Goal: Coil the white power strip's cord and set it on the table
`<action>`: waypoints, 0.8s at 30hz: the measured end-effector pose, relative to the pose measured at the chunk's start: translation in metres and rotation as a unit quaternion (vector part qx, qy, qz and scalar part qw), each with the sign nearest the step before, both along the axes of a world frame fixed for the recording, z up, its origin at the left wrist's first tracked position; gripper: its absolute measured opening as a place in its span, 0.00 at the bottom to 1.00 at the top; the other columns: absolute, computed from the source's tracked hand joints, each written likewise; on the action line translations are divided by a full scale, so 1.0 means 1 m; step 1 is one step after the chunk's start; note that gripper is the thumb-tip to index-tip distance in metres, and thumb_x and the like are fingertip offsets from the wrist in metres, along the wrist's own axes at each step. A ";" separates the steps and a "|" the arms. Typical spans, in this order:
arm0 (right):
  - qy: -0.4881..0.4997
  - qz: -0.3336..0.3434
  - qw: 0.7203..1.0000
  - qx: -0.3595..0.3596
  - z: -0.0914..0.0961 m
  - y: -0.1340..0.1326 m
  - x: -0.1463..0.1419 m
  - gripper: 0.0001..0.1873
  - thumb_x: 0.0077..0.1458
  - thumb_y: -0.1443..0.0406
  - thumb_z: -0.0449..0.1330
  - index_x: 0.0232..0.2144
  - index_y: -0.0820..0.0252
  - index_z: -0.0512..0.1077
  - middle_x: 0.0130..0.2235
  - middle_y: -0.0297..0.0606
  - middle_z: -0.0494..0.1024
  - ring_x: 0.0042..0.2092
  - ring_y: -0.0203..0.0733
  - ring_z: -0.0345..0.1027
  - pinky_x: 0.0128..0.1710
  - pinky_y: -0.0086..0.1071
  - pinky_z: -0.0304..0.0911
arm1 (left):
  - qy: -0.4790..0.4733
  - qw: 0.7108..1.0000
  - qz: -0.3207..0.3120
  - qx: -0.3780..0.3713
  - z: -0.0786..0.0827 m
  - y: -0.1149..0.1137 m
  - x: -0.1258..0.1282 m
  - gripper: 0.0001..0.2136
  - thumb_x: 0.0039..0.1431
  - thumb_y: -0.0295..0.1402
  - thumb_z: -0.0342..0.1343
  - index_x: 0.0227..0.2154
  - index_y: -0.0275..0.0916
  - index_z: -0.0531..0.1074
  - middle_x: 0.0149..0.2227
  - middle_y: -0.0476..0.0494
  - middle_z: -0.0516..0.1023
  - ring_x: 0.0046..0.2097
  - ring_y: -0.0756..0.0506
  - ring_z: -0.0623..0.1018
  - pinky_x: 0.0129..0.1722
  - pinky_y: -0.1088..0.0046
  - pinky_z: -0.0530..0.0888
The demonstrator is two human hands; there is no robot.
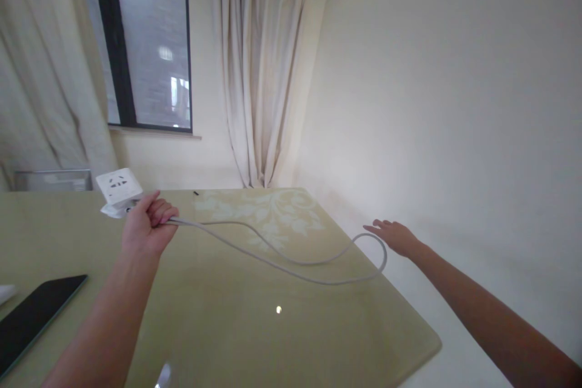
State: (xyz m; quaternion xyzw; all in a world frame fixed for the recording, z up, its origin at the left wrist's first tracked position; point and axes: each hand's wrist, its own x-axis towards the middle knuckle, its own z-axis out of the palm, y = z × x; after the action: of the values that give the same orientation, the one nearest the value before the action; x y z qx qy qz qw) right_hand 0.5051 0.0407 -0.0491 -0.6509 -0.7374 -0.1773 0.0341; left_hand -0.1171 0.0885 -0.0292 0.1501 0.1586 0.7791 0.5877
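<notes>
My left hand (149,221) is closed around the grey power cable (291,276), beside a white socket block (119,186) at the cable's end. From that fist the cable runs right in a long loop above the table. My right hand (394,236) is held out beyond the table's right edge, next to the loop's far bend. Its fingers are stretched out, and the cable passes just left of and below it, with no grip on it visible.
The glossy table (273,339) has a pale floral pattern at its far right corner. A dark flat panel (39,315) lies at the left, near a partly cut-off white object (6,293). A tiny black item (196,193) is by the far edge. A wall (454,103) rises on the right.
</notes>
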 end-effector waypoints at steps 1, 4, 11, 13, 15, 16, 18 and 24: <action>-0.017 -0.017 1.000 0.005 0.003 0.002 -0.008 0.28 0.55 0.78 0.55 0.52 0.50 0.80 0.53 0.48 0.81 0.48 0.48 0.78 0.45 0.38 0.72 | 0.001 1.000 -0.001 0.002 0.005 -0.003 0.003 0.20 0.68 0.15 0.46 0.23 0.41 0.49 0.16 0.60 0.48 0.15 0.56 0.51 0.14 0.80 0.54; 0.118 -0.011 0.993 0.018 0.006 0.002 -0.059 0.23 0.62 0.74 0.52 0.54 0.61 0.78 0.56 0.55 0.78 0.53 0.51 0.75 0.52 0.43 0.69 | 0.003 1.000 0.005 0.005 0.018 -0.013 0.017 0.20 0.66 0.15 0.48 0.22 0.40 0.50 0.16 0.60 0.48 0.15 0.56 0.50 0.14 0.80 0.54; 0.647 0.244 0.632 -0.351 -0.059 -0.045 -0.281 0.46 0.62 0.32 0.46 0.41 0.67 0.81 0.41 0.54 0.84 0.41 0.49 0.80 0.43 0.43 0.72 | -0.034 0.999 0.014 0.038 0.036 -0.034 0.054 0.21 0.63 0.14 0.48 0.22 0.41 0.47 0.16 0.61 0.48 0.15 0.57 0.51 0.17 0.81 0.59; 0.738 0.238 0.516 -0.365 -0.068 -0.048 -0.335 0.47 0.54 0.29 0.54 0.50 0.64 0.79 0.52 0.55 0.81 0.52 0.51 0.78 0.52 0.44 0.69 | -0.045 0.997 -0.021 0.062 0.037 -0.040 0.061 0.20 0.63 0.14 0.49 0.23 0.40 0.49 0.17 0.61 0.50 0.15 0.59 0.54 0.18 0.82 0.60; 0.839 0.199 0.372 -0.344 -0.061 -0.038 -0.371 0.47 0.46 0.29 0.63 0.53 0.58 0.77 0.58 0.51 0.79 0.55 0.51 0.76 0.53 0.45 0.69 | -0.042 0.995 -0.065 0.062 0.038 -0.045 0.064 0.19 0.65 0.15 0.48 0.23 0.40 0.51 0.18 0.61 0.51 0.15 0.59 0.55 0.17 0.83 0.59; 0.892 0.179 0.295 -0.291 -0.052 -0.029 -0.383 0.44 0.47 0.31 0.63 0.52 0.56 0.76 0.58 0.48 0.79 0.54 0.50 0.77 0.52 0.44 0.71 | -0.030 0.994 -0.089 0.052 0.039 -0.045 0.065 0.19 0.66 0.15 0.48 0.23 0.40 0.52 0.18 0.61 0.51 0.15 0.60 0.56 0.16 0.83 0.58; 0.962 0.156 0.145 -0.169 -0.030 -0.009 -0.396 0.31 0.60 0.37 0.59 0.47 0.55 0.77 0.53 0.42 0.82 0.51 0.43 0.78 0.50 0.38 0.72 | 0.009 0.992 -0.128 0.019 0.039 -0.044 0.067 0.19 0.67 0.16 0.48 0.22 0.40 0.54 0.17 0.61 0.51 0.15 0.60 0.55 0.14 0.83 0.55; 0.992 0.129 -0.011 -0.009 0.000 0.036 -0.410 0.29 0.75 0.53 0.48 0.20 0.56 0.55 0.14 0.21 0.53 0.17 0.32 0.49 0.25 0.26 0.59 | 0.039 0.988 0.030 -0.146 0.016 -0.034 0.111 0.15 0.64 0.18 0.56 0.24 0.38 0.63 0.19 0.58 0.63 0.19 0.57 0.66 0.23 0.82 0.68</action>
State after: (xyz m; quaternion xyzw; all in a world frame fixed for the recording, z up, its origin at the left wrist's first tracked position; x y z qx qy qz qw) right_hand 0.0954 0.0772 -0.0487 0.0741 0.0439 -0.6584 -0.7477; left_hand -0.0066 0.0547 -0.0129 0.0886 0.2978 0.7584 0.5730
